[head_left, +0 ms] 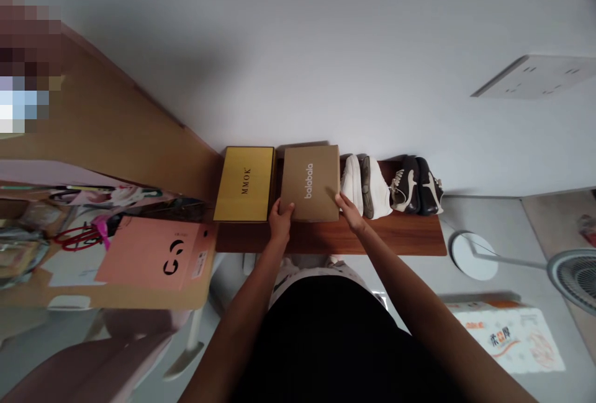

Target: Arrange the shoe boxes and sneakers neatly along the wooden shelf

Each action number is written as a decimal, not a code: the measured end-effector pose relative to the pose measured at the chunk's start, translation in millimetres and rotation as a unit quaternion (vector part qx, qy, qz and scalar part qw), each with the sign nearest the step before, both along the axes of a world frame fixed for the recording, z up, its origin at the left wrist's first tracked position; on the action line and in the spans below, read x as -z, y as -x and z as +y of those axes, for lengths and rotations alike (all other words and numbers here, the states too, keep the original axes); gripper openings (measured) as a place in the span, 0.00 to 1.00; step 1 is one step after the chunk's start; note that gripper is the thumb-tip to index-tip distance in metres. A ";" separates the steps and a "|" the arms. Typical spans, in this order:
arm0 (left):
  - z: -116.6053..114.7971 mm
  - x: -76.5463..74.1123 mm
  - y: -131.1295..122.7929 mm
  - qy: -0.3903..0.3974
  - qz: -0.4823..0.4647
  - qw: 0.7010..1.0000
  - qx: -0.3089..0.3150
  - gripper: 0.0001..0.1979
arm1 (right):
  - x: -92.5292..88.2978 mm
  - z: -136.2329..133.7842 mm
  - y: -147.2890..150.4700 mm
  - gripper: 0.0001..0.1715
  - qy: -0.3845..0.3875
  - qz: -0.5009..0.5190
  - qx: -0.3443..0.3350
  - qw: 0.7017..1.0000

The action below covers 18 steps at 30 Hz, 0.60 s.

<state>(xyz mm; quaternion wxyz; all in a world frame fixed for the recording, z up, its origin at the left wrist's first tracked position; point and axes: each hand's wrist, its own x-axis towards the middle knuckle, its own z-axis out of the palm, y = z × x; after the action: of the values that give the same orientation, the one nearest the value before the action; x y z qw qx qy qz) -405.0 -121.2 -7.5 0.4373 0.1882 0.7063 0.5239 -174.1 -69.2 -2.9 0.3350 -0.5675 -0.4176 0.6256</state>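
Note:
A brown shoebox with "balabala" printed on its lid sits between my hands, above a reddish-brown wooden shelf. My left hand grips its near left corner, thumb on the lid's edge. On the right side, my right hand presses its fingers against the box; part of them is hidden. Left of it lies a yellow MMOK box. White shoes stand close by on the right, then dark shoes with pale laces. Whether the brown box rests fully on the shelf, I cannot tell.
A white wall with a socket plate rises behind the shelf. At left is a cluttered desk with a pink box, and a pink chair. A fan and a white package stand right.

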 end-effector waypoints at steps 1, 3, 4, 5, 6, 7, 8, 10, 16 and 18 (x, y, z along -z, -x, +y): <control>1.0 -0.9 -0.6 -0.008 0.025 1.000 0.001 0.28 | -0.5 2.8 2.8 0.43 0.005 0.008 -0.004 1.000; 3.2 -1.6 -1.1 -0.009 0.063 0.998 0.007 0.28 | 0.2 8.8 9.2 0.41 0.011 0.027 -0.009 1.000; 4.5 -1.4 -1.1 -0.006 0.076 0.997 0.009 0.28 | 1.5 11.9 12.4 0.40 0.013 0.037 -0.008 0.999; 5.8 -0.9 -1.1 -0.002 0.087 0.996 0.011 0.28 | 3.6 14.9 15.2 0.39 0.014 0.045 -0.007 0.999; 7.2 -0.1 -1.1 0.004 0.096 0.995 0.013 0.29 | 6.5 17.7 17.4 0.37 0.017 0.052 -0.005 0.998; 8.5 0.9 -1.2 0.009 0.105 0.994 0.014 0.29 | 9.9 20.4 19.0 0.37 0.021 0.057 -0.005 0.998; 9.7 2.1 -1.3 0.014 0.114 0.993 0.016 0.29 | 13.8 22.8 20.0 0.36 0.025 0.060 -0.005 0.998; 11.7 4.8 -1.7 0.024 0.128 0.991 0.021 0.28 | 22.2 26.8 20.7 0.36 0.036 0.065 -0.008 0.997; 13.8 14.5 -2.0 0.038 0.139 0.989 0.020 0.28 | 44.8 33.4 21.8 0.35 0.049 0.058 -0.009 0.997; 14.8 17.4 -1.1 0.038 0.140 0.989 0.020 0.29 | 51.0 34.5 23.3 0.34 0.033 0.049 -0.008 0.998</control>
<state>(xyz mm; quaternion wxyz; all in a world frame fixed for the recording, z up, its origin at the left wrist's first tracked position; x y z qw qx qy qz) -403.9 -106.4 -24.9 0.3512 0.2568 0.7762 0.4563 -197.4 -34.7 -53.8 0.3307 -0.5434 -0.3842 0.6692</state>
